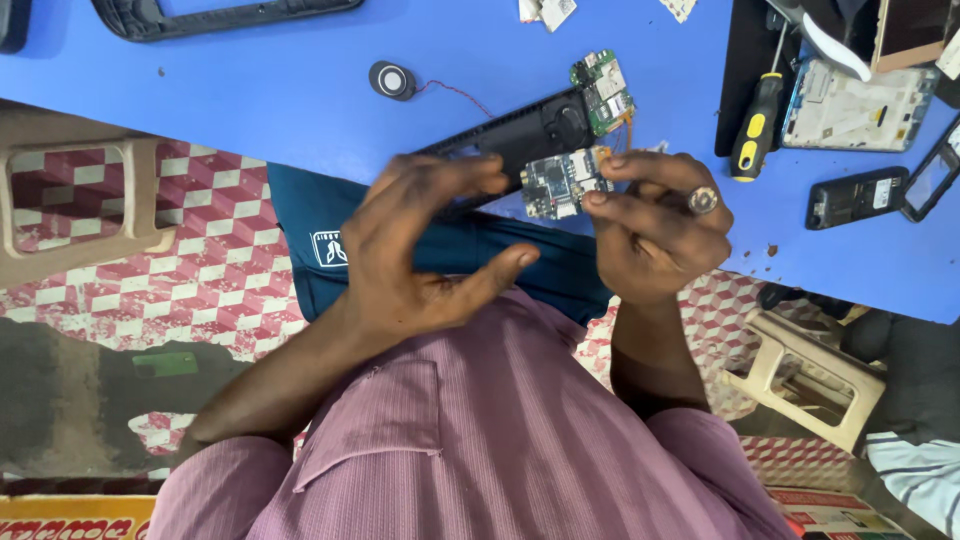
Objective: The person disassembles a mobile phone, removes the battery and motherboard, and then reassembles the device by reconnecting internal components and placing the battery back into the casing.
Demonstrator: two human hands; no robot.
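My right hand, with a ring on one finger, pinches a small blue circuit board between thumb and fingertips. My left hand hovers just left of the board, fingers spread and curved, holding nothing. Behind the board, a long black plastic housing lies on the blue table, with a green circuit board at its far end. A small round speaker with a thin red wire sits left of it.
A yellow-and-black screwdriver, an opened white phone chassis, a small black phone and a dark phone frame lie on the table. Plastic stools stand on the red-and-white patterned floor. Another person's striped sleeve is at the lower right.
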